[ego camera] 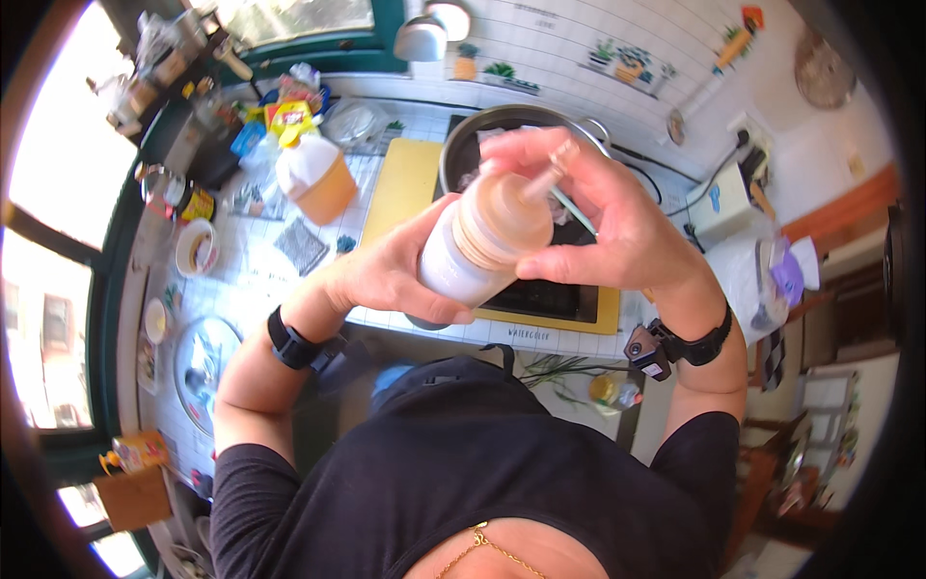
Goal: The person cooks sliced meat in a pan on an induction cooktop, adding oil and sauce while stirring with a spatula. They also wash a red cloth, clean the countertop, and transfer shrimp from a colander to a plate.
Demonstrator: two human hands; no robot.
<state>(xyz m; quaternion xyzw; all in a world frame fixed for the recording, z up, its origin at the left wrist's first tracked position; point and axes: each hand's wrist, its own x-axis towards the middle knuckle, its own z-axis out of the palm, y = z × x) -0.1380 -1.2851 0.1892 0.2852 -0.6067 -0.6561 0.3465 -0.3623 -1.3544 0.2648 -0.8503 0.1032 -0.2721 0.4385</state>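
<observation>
My left hand (383, 282) is wrapped around the whitish body of a plastic squeeze bottle (463, 268), held tilted above the counter's front part. The bottle has a translucent peach-toned nozzle cap (506, 217) pointing up and to the right. My right hand (629, 231) grips this cap, thumb on its near edge and fingers around the far side. Below and behind the hands stands a wide metal pan (452, 155) on a dark cooktop (542, 300); pieces of food inside are largely hidden. A pale green stick (575, 210) shows behind the right fingers; its ends are hidden.
Left of the pan are a yellow board (405, 177), a jug of amber liquid (322, 181), a grey scouring pad (301, 246) and a white cup (197, 247). A power strip (756, 159) with cords is at the right. Green stalks (557, 373) lie below the counter edge.
</observation>
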